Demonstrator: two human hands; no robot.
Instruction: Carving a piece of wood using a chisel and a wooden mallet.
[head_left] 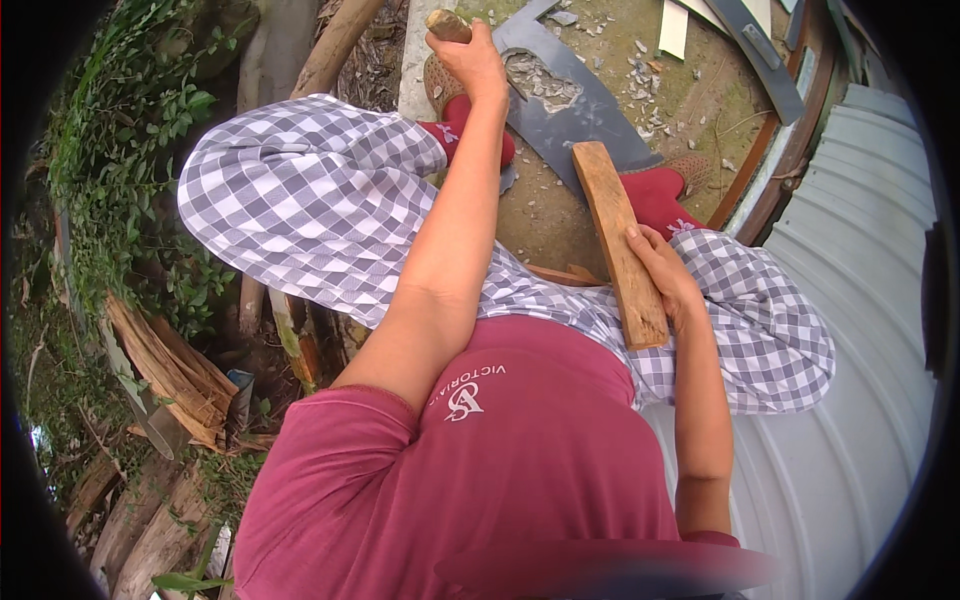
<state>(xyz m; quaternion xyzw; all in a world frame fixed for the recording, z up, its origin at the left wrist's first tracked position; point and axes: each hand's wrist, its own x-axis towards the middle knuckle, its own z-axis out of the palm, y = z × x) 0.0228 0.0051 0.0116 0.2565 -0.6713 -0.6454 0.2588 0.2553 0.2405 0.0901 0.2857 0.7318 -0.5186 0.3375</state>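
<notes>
My left hand (470,65) is raised at the far side, its fingers wrapped round a thick wooden handle (448,26). The handle's rounded end sticks out to the left of the fist; what it belongs to is hidden. Close to my body, my right hand (665,265) grips the right edge of a squared wooden block (612,235). The block lies lengthwise between my legs, its near end against my right thigh. Beyond it, a dark grey sheet (580,120) lies flat on the ground, with a ragged broken area near its middle.
Broken chips (640,80) litter the ground around the sheet. More grey strips (757,55) lie at the far right. Ribbed metal sheeting (850,260) spreads along the right. Leafy plants (140,180), split wood (175,370) and logs (155,520) crowd the left.
</notes>
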